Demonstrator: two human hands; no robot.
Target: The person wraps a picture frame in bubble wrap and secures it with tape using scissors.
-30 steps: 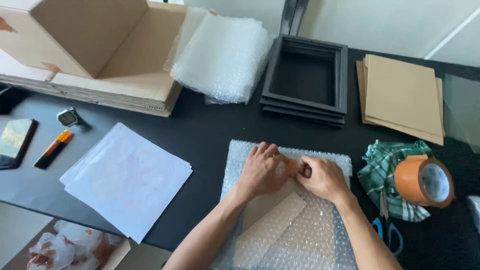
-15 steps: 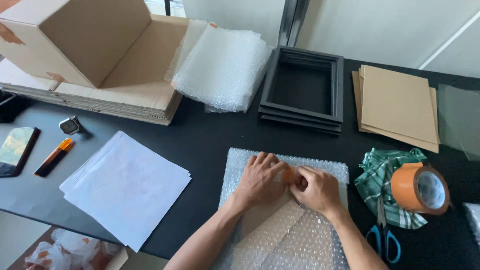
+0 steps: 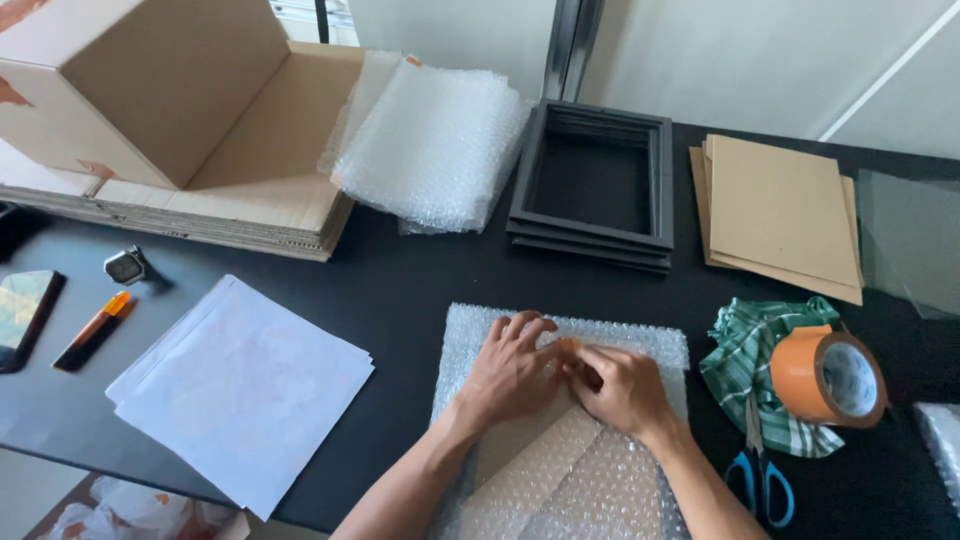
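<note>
A flat parcel wrapped in bubble wrap [image 3: 640,345] lies on the black table [image 3: 420,285] in front of me, with brown tape strips [image 3: 535,455] running across its top. My left hand [image 3: 512,372] lies flat on the parcel's upper middle, fingers spread. My right hand [image 3: 622,388] sits beside it, fingertips pressing a small orange-brown piece of tape [image 3: 568,345] down where the two hands meet. Both forearms cover the parcel's lower part.
A roll of orange tape [image 3: 826,375] rests on a green checked cloth [image 3: 745,352], blue scissors [image 3: 765,478] below it. Stacked black frames [image 3: 595,185], cardboard sheets [image 3: 780,212], bubble wrap sheets [image 3: 430,140], an open cardboard box [image 3: 170,110], white paper [image 3: 240,385], a phone [image 3: 22,312], and an orange cutter [image 3: 92,330] surround me.
Both hands have stayed on the parcel's top, pressing the tape; the fingers shifted slightly. My head has moved closer, so the view shifted a little.
</note>
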